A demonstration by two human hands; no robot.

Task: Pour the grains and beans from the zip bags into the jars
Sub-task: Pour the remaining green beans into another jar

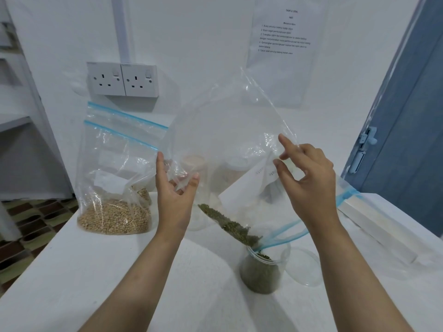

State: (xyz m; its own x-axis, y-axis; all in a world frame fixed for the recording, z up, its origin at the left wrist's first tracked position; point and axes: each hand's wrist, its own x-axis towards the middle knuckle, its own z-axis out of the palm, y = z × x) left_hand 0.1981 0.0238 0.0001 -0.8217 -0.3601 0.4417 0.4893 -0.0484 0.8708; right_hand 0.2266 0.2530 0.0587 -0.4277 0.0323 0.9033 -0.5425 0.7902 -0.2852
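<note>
A large clear zip bag point(230, 130) with a blue seal is held upturned over the table, its mouth pointing down into a clear jar point(262, 271). Green mung beans point(230, 224) slide along a fold of the bag into the jar, which holds a layer of them. My left hand point(175, 190) grips the bag's left edge. My right hand point(304, 178) pinches the bag's right side near a white label. Two more zip bags point(115, 178) with tan beans stand at the left.
A clear lid point(303, 265) lies right of the jar. Other jars point(194, 161) show blurred behind the held bag. A white box point(374, 221) lies at the right. Wall sockets point(122, 79) and a paper sheet point(282, 39) hang behind; a blue door point(407, 116) is at the right.
</note>
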